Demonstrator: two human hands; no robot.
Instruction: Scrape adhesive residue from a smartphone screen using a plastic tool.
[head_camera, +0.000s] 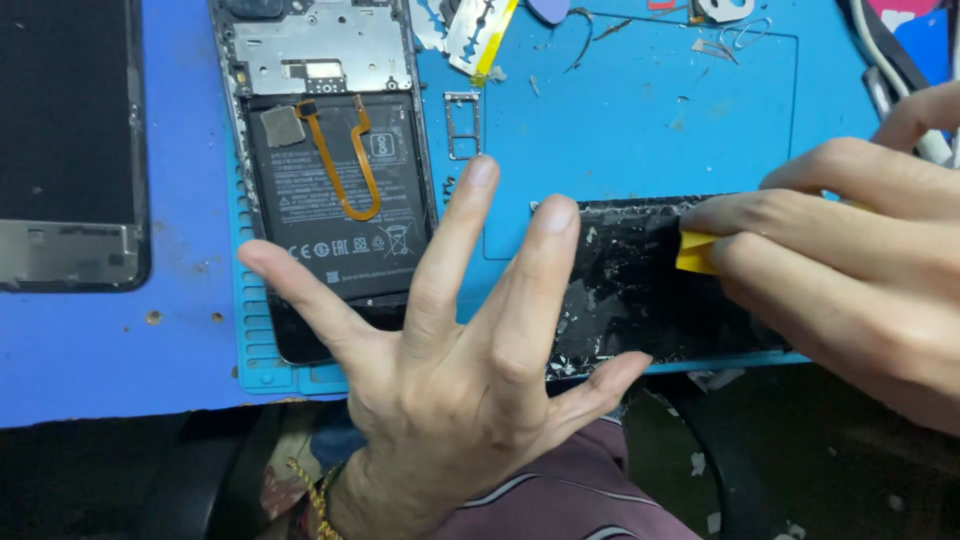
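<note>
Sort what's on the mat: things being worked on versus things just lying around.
In use: cracked black panel, steadied by the left hand; yellow scraper pinched in the right hand.

Lying about: opened phone, SIM tray, razor blade, paper clip.

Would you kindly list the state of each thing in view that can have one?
Opened phone: back cover off, battery and orange ribbon cable exposed.
Black panel: flat on the blue mat, flecked with pale debris.
Card tray: out of the phone, lying on the mat.
Left hand: fingers spread, steadying the panel's edge.
Right hand: pinching a yellow pick against the panel.
</note>
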